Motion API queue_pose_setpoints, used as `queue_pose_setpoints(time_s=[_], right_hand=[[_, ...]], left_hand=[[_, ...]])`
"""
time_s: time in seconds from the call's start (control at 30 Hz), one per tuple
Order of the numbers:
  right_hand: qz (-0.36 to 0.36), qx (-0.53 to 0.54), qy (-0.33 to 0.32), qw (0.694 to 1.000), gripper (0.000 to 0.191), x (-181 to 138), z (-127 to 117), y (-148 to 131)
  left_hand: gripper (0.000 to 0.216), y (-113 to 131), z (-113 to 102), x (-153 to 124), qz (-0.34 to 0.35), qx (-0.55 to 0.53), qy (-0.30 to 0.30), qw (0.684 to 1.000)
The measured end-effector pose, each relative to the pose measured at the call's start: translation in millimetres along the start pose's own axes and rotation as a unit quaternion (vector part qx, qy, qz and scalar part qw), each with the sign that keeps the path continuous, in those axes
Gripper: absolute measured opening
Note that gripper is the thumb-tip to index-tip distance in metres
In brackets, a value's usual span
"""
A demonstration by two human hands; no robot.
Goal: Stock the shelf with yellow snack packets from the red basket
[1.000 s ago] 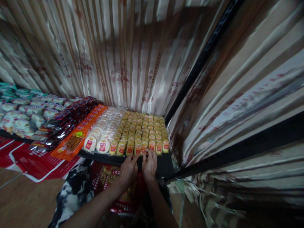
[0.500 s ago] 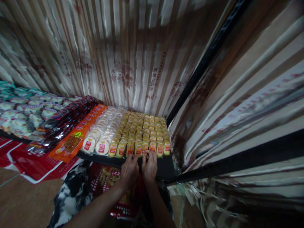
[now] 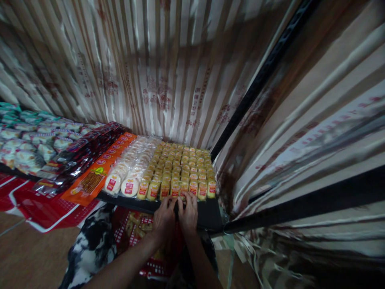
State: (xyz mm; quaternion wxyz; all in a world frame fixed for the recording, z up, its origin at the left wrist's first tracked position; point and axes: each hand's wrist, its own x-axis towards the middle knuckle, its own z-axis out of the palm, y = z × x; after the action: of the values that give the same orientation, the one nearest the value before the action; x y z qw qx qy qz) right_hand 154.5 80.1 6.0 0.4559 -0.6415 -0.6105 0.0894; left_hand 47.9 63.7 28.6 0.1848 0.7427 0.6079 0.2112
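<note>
Striped curtains (image 3: 168, 80) hang behind a black shelf (image 3: 209, 212), cut off leftward. Glossy yellow, red-labelled packs (image 3: 182, 168) stand there in rows — left hand (image 3: 164, 215) and right hand (image 3: 188, 212) at the front, grip too dim to tell.

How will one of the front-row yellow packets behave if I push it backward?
A front-row yellow packet probably won't travel far, as the row behind sits close against it. It may tip more readily than roll, being taller than wide. Its glossy surface suggests a slightly slippery grip.
</note>
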Motion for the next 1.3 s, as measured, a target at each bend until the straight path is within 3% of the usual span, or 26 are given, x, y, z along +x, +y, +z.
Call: queue_pose_setpoints(time_s=[0.23,0.4,0.8,1.03,1.3], right_hand=[[-0.005,0.007,0.001,1.000,0.031,3,6,-3],[-0.004,-0.001,0.007,1.000,0.029,6,14,0],[-0.012,0.009,0.009,1.000,0.029,10,17,2],[-0.005,0.011,0.012,1.000,0.028,10,19,2],[-0.007,0.026,0.021,0.999,0.030,9,17,-2]], left_hand=[[0.042,-4,10,0,0.047,-0.116,0.071,0.990],[0.041,2,5,6,0.027,-0.172,0.073,0.982],[0.040,8,3,10,0.023,-0.153,0.059,0.986],[0.042,5,1,10,0.056,-0.113,0.092,0.988],[0.041,-7,4,-7,-0.049,-0.075,0.140,0.986]])
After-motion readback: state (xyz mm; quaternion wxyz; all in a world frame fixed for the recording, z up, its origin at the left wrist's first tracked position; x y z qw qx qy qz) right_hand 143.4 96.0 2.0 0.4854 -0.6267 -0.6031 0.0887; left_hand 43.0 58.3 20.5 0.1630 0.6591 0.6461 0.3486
